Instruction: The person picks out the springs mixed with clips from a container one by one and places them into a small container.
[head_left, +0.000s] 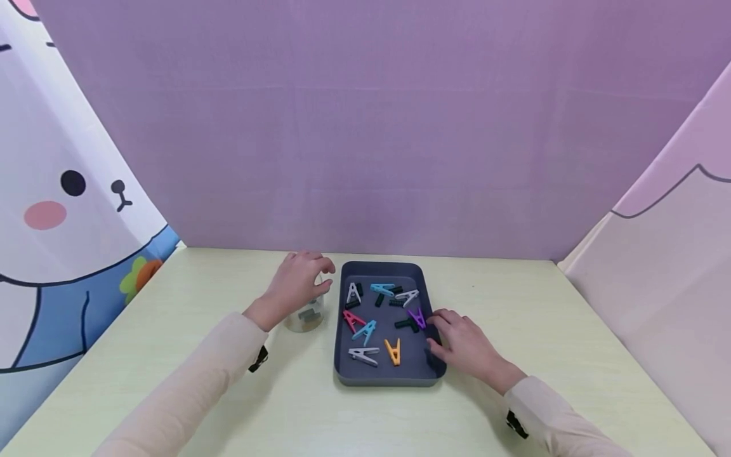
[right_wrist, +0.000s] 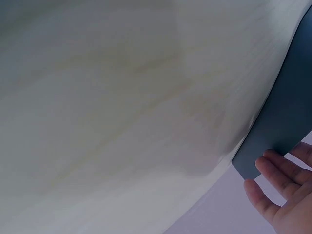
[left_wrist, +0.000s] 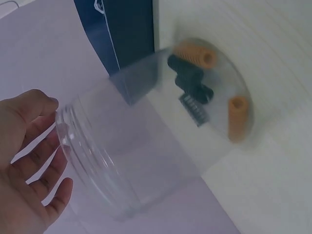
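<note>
My left hand (head_left: 297,282) is at the mouth of a clear jar (left_wrist: 141,141), fingers spread and loosely bent, with fingertips right at the rim in the left wrist view. Inside the jar lie orange ribbed tubes (left_wrist: 238,119) and dark ribbed tubes (left_wrist: 192,87). Beside the right wall of a dark grey tray (head_left: 371,381) is my right hand (head_left: 465,343); its fingers are relaxed and reach the rim, near a purple clip (head_left: 419,318). Plastic clips, among them yellow (head_left: 393,351), red (head_left: 352,319) and blue (head_left: 366,331) ones, lie in the tray with dark ribbed tubes (head_left: 407,324).
The jar stands on the pale wooden table (head_left: 228,387), just left of the tray. Behind the table hangs a purple cloth (head_left: 371,127). A cartoon-printed cloth (head_left: 74,254) borders the left side, and a pale printed cloth (head_left: 668,285) borders the right.
</note>
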The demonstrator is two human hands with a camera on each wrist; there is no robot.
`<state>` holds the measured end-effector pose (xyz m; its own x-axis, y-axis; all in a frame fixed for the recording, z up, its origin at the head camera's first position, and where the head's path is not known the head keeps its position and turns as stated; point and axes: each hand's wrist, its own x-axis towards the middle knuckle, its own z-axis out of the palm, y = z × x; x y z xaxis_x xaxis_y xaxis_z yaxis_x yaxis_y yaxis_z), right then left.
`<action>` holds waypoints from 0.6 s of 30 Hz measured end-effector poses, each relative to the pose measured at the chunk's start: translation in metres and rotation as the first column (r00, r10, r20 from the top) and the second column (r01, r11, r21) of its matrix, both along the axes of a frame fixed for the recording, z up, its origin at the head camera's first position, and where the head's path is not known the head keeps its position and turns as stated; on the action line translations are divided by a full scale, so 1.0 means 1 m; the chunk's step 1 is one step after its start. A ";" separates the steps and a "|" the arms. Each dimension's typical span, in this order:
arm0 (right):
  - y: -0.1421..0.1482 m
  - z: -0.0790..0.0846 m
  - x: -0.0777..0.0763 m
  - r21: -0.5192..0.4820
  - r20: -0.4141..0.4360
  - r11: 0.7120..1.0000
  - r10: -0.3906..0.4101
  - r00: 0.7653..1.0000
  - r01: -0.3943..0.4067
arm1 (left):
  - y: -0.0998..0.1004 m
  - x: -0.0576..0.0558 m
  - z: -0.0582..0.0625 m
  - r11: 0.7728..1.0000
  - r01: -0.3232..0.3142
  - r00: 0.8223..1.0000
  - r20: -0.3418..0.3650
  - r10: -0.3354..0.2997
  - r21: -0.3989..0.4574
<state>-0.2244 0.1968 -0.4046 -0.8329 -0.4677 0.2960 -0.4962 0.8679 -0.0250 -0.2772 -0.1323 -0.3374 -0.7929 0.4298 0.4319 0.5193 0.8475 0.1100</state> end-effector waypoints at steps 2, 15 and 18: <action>0.000 0.000 0.000 -0.001 0.004 1.000 -0.001 1.000 0.001 | 0.005 0.001 0.000 1.000 0.001 1.000 0.003 0.000 -0.020; -0.001 0.001 0.002 -0.008 0.018 1.000 -0.006 1.000 0.006 | 0.043 0.006 -0.006 0.994 0.014 0.989 0.150 0.002 -0.106; -0.001 0.002 0.002 -0.010 0.019 1.000 -0.005 1.000 0.005 | 0.049 0.005 -0.009 0.991 0.023 0.989 0.147 -0.003 -0.132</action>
<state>-0.2227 0.1962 -0.4030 -0.8406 -0.4607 0.2850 -0.4913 0.8699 -0.0428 -0.2719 -0.0833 -0.3469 -0.8370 0.4865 0.2503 0.5173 0.8528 0.0723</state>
